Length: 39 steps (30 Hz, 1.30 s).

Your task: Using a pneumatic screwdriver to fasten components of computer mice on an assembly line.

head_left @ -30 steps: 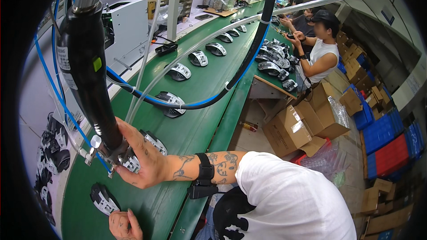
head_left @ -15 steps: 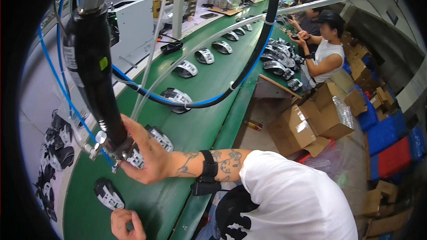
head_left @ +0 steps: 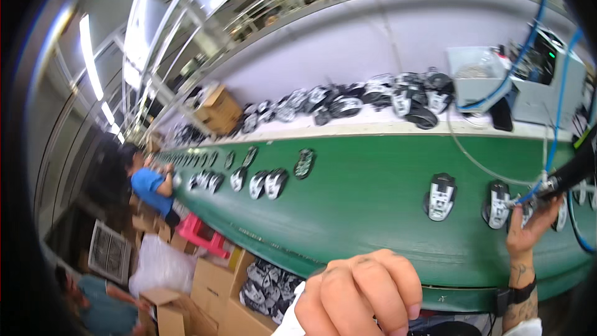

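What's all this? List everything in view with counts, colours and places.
Belt: one, green, across the middle
Mouse-shaped parts: many, black and white, on belt and shelf
Cylindrical tool: one, black, right edge
Tubes: several, blue or clear, right
Machine: one, white, right shelf
Bin: one, white, beside machine
Cartons: several, brown, mostly lower left
Stool: one, pink, left
Bag: one, translucent, lower left
Co-workers: two, blue and green tops, left
Left hand: one, bare, lower middle
Right hand: one, bare, on tool
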Each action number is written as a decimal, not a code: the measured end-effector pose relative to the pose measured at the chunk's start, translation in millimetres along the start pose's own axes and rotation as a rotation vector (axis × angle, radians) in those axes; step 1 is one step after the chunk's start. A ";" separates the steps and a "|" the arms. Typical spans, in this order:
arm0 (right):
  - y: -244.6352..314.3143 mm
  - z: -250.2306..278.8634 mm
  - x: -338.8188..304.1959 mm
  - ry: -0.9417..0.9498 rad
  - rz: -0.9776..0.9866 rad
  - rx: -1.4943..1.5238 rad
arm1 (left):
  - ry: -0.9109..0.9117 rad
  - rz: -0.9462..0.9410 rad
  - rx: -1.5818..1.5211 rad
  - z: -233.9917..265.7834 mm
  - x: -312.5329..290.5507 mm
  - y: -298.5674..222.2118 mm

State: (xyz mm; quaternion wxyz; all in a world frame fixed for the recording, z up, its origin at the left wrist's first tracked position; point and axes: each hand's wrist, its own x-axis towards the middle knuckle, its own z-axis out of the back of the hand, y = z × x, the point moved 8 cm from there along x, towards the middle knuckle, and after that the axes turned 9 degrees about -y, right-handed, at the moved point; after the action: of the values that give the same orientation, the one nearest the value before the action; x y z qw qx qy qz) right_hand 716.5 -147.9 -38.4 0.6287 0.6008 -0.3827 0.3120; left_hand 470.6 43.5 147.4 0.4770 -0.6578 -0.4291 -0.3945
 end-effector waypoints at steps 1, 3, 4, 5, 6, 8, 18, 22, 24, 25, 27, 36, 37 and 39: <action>5.0 -2.8 -0.7 -0.021 -0.014 0.036 | -0.073 0.041 0.089 -3.7 -0.5 -12.6; 9.4 -9.6 -5.0 0.006 -0.007 0.052 | -0.066 -0.133 0.092 0.9 -1.9 -22.7; 8.8 -9.1 -5.5 0.035 -0.012 0.057 | -0.056 -0.284 0.054 3.5 -5.9 -33.1; 9.7 -9.9 -3.5 0.053 -0.027 0.050 | -0.051 -0.293 0.099 -1.8 -4.5 -46.1; 1.0 -1.3 -4.8 0.026 -0.025 0.021 | -0.080 -0.215 0.136 0.9 -3.8 -45.7; -1.7 3.6 -2.2 -0.015 -0.075 0.015 | -0.109 -0.142 0.195 3.5 -2.1 -45.3; 6.5 -8.5 4.7 -0.022 -0.081 0.089 | -0.035 -0.100 0.231 -0.4 4.2 -57.9; 1.6 -2.0 2.5 -0.032 -0.077 0.069 | -0.124 -0.160 0.202 3.9 1.2 -54.2; -0.7 -0.7 0.9 -0.036 -0.082 0.062 | -0.114 -0.210 0.202 3.5 -0.2 -54.0; -0.7 -1.3 0.7 -0.039 -0.075 0.059 | -0.106 -0.261 0.207 3.1 -1.3 -56.5; -1.5 -0.6 0.0 -0.038 -0.071 0.059 | -0.109 -0.266 0.211 -0.3 -0.1 -55.7; -1.9 2.2 -1.4 -0.026 -0.090 0.066 | -0.389 -0.138 0.176 44.0 3.4 -36.3; 2.7 -2.9 -2.3 -0.007 -0.084 0.073 | -0.474 -0.217 0.148 62.4 7.4 -30.5; -0.5 -4.4 -3.9 -0.009 -0.063 0.014 | -0.886 -0.112 0.149 106.2 5.0 -8.7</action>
State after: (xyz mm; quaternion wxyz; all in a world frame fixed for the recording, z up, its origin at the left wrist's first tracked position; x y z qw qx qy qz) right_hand 715.4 -143.3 -42.0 0.6323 0.6184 -0.3642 0.2919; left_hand 475.7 148.5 129.7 0.2714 -0.7029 -0.6539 -0.0682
